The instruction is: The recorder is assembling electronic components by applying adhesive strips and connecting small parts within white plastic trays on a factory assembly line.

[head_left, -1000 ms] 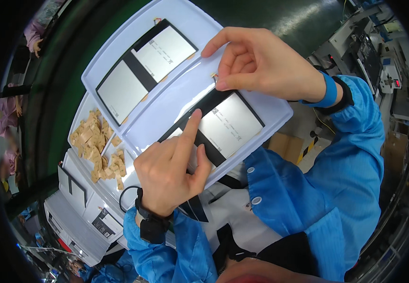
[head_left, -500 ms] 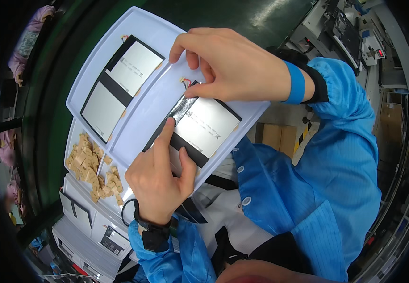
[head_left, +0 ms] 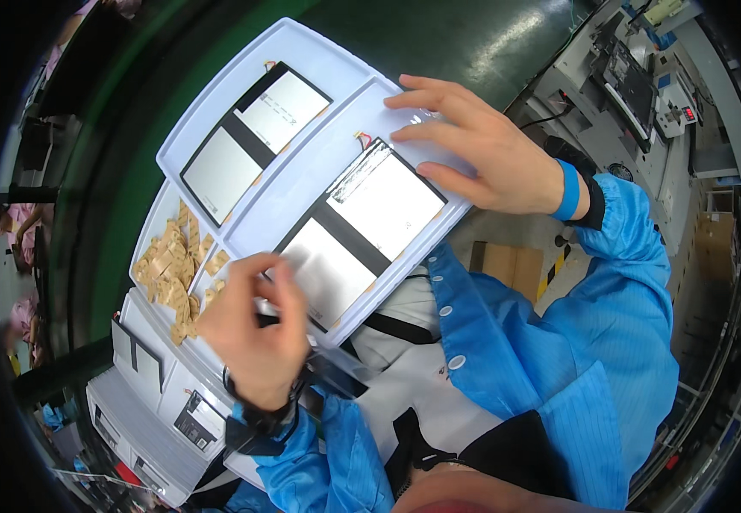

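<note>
So from my remote seat, the near silver-and-black flat pack (head_left: pixel 363 227) is lying in the tray compartment right around the middle of the frame, two silver panels with black bands. Its little wired connector (head_left: pixel 362 137) pokes out past the upper corner, and the black strip up there looks pretty shiny.

The right hand (head_left: pixel 494 158) is upper right of centre, fingers spread and kinda loose over that end of the white tray (head_left: pixel 261 214). The thumb is right beside the pack's edge; honestly can't tell if it's touching. The left hand (head_left: pixel 255 329) is lower left of centre, fingers curled in, but it's motion-blurred, so I can't tell whether it's pinching anything. It covers part of the tray's left end, close to the pile of tan pieces (head_left: pixel 165 265).

I've also got a second flat pack (head_left: pixel 225 171) in the tray's other compartment, upper left of centre, and a stack of white trays (head_left: pixel 131 419) down in the lower left.
</note>
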A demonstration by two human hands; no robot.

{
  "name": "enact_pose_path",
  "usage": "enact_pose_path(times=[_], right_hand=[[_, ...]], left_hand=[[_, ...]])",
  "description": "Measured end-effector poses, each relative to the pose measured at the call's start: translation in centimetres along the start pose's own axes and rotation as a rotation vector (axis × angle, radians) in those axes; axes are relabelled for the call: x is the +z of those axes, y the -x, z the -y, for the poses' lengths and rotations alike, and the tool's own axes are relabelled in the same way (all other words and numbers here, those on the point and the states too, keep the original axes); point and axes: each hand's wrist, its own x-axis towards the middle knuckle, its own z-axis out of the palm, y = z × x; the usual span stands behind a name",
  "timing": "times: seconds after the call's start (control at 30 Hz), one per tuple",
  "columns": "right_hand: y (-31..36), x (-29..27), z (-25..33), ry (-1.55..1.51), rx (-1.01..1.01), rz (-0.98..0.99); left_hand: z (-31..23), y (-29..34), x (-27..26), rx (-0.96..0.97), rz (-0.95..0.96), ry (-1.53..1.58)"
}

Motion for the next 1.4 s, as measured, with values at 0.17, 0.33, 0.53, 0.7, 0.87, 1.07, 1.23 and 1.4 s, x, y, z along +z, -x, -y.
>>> enact_pose_path(times=[0.17,0.33,0.53,0.7,0.87,1.07,1.23,1.4], right_hand=[[-1.1,0.5,-0.4,-0.281,0.302,-0.27],[-1.3,2.5,-1.8,-0.34,0.331,-0.239],[-2.4,0.6,-1.5,-0.358,0.317,-0.267],[-3.6,-3.2,-1.5,-1.031,0.515,-0.186],[-3.0,-4.2,-7.5,-1.235,0.557,-0.182],[0.4,-4.2,-18.1,-1.135,0.696,-0.326],[6.4,-5.9,-29.1,-1.118,0.742,-0.404],[7.9,-4.4,-34.5,-0.659,0.712,-0.189]], left_hand=[[3.2,1.0,-1.7,-0.232,0.085,-0.09],[4.0,1.5,-0.9,-0.249,0.071,-0.172],[2.5,0.9,-2.5,-0.275,-0.029,-0.065],[-0.7,0.0,-2.8,0.001,-0.181,0.013],[-1.3,-2.5,-0.9,0.065,-0.074,0.176],[3.8,-2.6,-1.2,-0.117,0.095,0.465],[5.7,-2.5,-0.9,-0.105,0.225,0.667],[7.9,-1.7,-4.7,-0.157,0.151,0.896]])
